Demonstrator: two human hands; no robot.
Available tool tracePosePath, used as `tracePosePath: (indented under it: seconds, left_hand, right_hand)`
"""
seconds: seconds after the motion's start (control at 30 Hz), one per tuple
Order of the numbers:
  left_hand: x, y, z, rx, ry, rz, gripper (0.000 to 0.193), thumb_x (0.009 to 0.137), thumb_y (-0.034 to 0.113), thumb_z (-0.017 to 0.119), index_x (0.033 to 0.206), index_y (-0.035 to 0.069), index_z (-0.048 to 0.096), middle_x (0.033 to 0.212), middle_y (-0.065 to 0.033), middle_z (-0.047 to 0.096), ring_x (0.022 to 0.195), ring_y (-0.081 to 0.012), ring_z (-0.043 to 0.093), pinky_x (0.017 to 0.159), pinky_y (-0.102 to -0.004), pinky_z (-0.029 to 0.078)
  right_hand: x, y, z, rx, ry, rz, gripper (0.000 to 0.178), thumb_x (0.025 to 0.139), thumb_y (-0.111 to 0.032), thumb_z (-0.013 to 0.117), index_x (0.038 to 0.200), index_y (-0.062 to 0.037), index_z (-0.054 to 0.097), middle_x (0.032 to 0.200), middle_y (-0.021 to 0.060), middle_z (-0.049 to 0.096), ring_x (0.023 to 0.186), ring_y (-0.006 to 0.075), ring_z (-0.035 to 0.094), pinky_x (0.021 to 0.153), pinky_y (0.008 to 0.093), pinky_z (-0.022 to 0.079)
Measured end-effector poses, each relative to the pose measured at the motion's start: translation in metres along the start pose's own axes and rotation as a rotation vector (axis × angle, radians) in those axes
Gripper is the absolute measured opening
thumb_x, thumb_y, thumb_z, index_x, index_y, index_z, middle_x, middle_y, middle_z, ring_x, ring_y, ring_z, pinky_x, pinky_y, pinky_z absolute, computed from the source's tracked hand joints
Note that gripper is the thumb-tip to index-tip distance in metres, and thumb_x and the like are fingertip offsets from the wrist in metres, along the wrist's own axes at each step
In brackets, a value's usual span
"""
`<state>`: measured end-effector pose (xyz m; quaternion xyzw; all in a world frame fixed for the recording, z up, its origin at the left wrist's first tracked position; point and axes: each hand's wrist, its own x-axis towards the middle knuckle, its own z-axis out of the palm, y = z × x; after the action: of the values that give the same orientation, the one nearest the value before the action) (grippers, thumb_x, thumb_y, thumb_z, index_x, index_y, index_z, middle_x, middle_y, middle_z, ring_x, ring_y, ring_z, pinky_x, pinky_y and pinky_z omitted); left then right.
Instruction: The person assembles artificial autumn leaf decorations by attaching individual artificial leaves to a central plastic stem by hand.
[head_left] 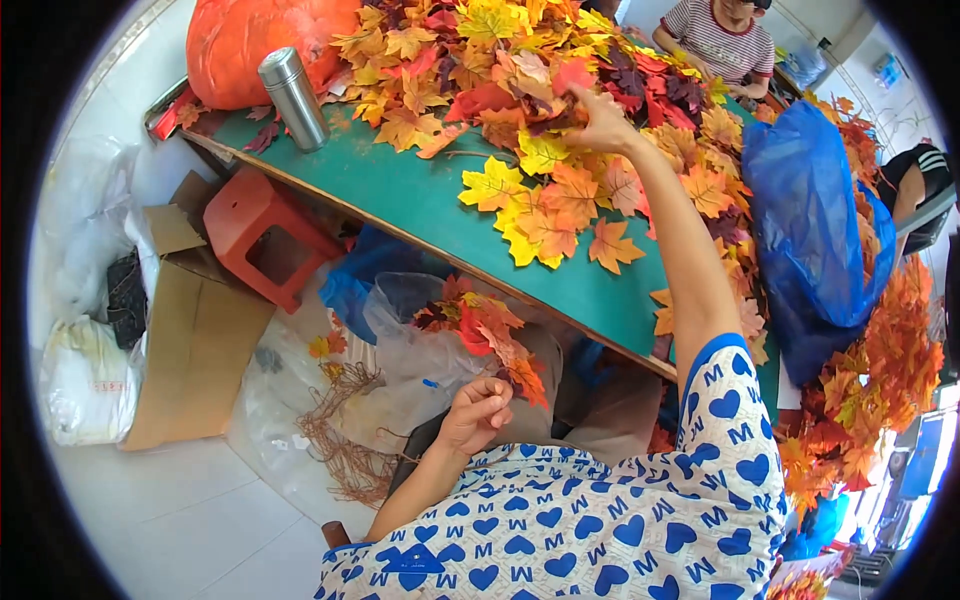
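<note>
My right hand reaches over the table into a heap of artificial autumn leaves. Its thumb and fingers are apart, and the fingertips touch or hover over the leaves; I cannot tell which. Close to my lap, my left hand is closed, with the fingers curled in a pinch. Right beside those fingers is a spray of red and orange artificial leaves; whether its stem is between them is hidden. Yellow and orange leaves lie loose on the green tabletop below my right forearm.
A steel flask and a large orange-red bag stand at the table's far left. Below are a red stool, a cardboard box and brown stems. A blue bag is at right; another person sits across.
</note>
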<state>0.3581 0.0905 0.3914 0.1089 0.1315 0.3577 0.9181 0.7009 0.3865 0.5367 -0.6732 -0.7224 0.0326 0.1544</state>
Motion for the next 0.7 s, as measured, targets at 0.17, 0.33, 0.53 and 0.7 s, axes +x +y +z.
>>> tracePosePath:
  seconds: [0.17,0.33,0.53,0.7]
  left_hand:
    - [0.020,0.000,0.004,0.005,0.007,-0.112,0.010,0.081,0.002,0.062,0.091,0.004,0.059,0.078,-0.0036,0.053,0.059,-0.0110,0.051,0.060,-0.0238,0.041]
    - [0.033,-0.007,-0.006,0.035,0.024,-0.186,0.011,0.081,0.002,0.062,0.091,0.004,0.059,0.085,-0.0068,0.055,0.058,-0.0117,0.050,0.060,-0.0259,0.040]
    - [0.043,0.000,-0.006,0.036,0.043,-0.217,0.010,0.084,0.004,0.060,0.093,0.005,0.059,0.081,-0.0024,0.054,0.064,-0.0114,0.052,0.064,-0.0245,0.042]
    - [0.043,-0.003,-0.015,-0.041,0.084,-0.189,0.011,0.082,0.002,0.061,0.092,0.004,0.059,0.084,-0.0079,0.053,0.061,-0.0116,0.048,0.061,-0.0250,0.041]
  right_hand:
    - [-0.008,-0.011,-0.031,-0.163,-0.287,-0.085,0.084,0.063,-0.038,0.070,0.136,-0.0163,0.035,0.122,0.0162,0.055,0.111,0.0326,0.053,0.094,0.0417,0.041]
    - [-0.013,-0.012,-0.024,-0.099,-0.335,-0.216,0.081,0.064,-0.026,0.075,0.134,-0.0127,0.036,0.094,0.0152,0.061,0.094,0.0318,0.057,0.082,0.0408,0.044]
    - [-0.003,-0.013,-0.062,-0.207,-0.340,-0.279,0.079,0.072,-0.023,0.072,0.138,-0.0086,0.030,0.100,0.0176,0.064,0.096,0.0287,0.060,0.084,0.0385,0.045]
    - [0.082,-0.005,-0.053,0.145,0.225,-0.080,0.040,0.086,-0.026,0.058,0.115,0.0009,0.056,0.103,0.0189,0.063,0.094,0.0307,0.062,0.080,0.0370,0.048]
